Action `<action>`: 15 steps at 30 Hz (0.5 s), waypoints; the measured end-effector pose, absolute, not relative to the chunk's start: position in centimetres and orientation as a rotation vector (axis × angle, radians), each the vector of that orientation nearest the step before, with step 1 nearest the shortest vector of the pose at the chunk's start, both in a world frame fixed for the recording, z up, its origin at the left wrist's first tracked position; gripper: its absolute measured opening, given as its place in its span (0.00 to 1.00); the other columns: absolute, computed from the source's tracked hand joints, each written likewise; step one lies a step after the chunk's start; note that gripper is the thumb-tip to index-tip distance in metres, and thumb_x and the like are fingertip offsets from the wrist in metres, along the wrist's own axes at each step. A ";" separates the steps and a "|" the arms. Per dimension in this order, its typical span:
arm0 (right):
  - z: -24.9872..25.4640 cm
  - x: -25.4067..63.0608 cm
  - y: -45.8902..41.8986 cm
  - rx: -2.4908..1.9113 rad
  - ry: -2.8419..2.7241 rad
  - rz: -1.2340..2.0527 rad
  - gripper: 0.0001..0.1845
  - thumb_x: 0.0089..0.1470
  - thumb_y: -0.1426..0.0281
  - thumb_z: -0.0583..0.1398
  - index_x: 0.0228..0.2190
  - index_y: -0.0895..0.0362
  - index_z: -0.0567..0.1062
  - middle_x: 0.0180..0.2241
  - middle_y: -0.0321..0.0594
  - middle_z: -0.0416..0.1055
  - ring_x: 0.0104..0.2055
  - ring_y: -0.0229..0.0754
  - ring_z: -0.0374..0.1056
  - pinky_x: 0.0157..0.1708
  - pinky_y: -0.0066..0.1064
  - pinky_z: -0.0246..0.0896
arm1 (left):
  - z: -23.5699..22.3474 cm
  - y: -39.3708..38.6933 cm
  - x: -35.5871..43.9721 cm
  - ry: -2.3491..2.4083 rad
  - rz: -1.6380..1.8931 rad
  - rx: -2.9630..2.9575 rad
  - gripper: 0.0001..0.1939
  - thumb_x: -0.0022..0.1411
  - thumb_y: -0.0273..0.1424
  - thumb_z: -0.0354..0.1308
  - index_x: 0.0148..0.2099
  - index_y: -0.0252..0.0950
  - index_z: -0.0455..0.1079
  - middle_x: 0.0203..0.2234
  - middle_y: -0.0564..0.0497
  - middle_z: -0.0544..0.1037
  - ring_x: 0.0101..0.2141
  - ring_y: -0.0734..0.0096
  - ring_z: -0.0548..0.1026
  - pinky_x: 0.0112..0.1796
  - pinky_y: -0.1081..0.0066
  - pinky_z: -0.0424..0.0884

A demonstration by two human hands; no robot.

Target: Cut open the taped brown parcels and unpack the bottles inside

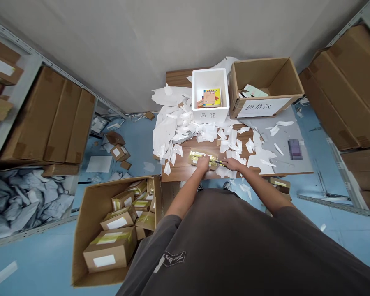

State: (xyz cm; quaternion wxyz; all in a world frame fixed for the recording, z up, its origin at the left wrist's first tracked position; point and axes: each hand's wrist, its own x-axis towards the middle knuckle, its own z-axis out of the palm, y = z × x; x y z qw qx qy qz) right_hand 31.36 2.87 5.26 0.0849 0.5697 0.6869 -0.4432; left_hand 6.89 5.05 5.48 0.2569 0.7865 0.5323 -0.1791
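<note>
A small cardboard box point(196, 155) wrapped in yellowish clear tape lies near the front edge of the wooden table. My left hand point(203, 163) grips it from above, its fingers closed over the middle. From the right, my right hand point(231, 164) closes around a thin dark tool point(221, 163) with a bit of yellow on it, perhaps a cutter or scissors; its exact kind is too small to tell. The tool's tip meets the right end of the box. Torn white paper scraps point(233, 139) lie just beyond both hands.
Behind the scraps stand a white foam box point(210, 116) holding small packs and an open carton point(265, 107) with papers. A dark purple pixelated object point(295, 149) lies at right. A large carton point(80, 246) of taped parcels stands at lower left. Shelves with cartons point(49, 119) flank both sides.
</note>
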 end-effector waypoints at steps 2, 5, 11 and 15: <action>5.0 32.0 1.5 1.734 1.989 -1.446 0.20 0.72 0.59 0.53 0.45 0.56 0.82 0.30 0.42 0.79 0.29 0.44 0.73 0.32 0.30 0.60 | 5.7 4.7 6.7 1.440 -0.448 2.150 0.44 0.51 0.25 0.81 0.68 0.32 0.68 0.68 0.28 0.71 0.72 0.42 0.65 0.65 0.61 0.66; 4.3 32.1 -0.6 1.826 1.947 -1.580 0.19 0.70 0.58 0.54 0.40 0.55 0.80 0.25 0.38 0.75 0.26 0.43 0.69 0.29 0.29 0.59 | 6.1 4.3 6.1 1.425 -0.382 2.187 0.40 0.53 0.26 0.80 0.65 0.35 0.69 0.70 0.31 0.69 0.72 0.44 0.65 0.68 0.59 0.63; 2.8 30.9 -3.4 2.031 1.795 -1.818 0.18 0.70 0.57 0.52 0.39 0.54 0.76 0.23 0.34 0.71 0.23 0.41 0.66 0.27 0.27 0.61 | 6.8 4.2 4.9 1.389 -0.220 2.185 0.37 0.50 0.30 0.82 0.58 0.39 0.70 0.65 0.37 0.74 0.68 0.45 0.70 0.65 0.58 0.66; 3.1 31.3 -5.5 2.098 1.684 -1.900 0.19 0.72 0.56 0.50 0.45 0.54 0.75 0.25 0.33 0.72 0.22 0.40 0.67 0.27 0.28 0.63 | 6.9 5.1 4.6 1.443 -0.221 2.085 0.25 0.67 0.39 0.71 0.63 0.41 0.71 0.60 0.41 0.78 0.65 0.52 0.73 0.62 0.61 0.69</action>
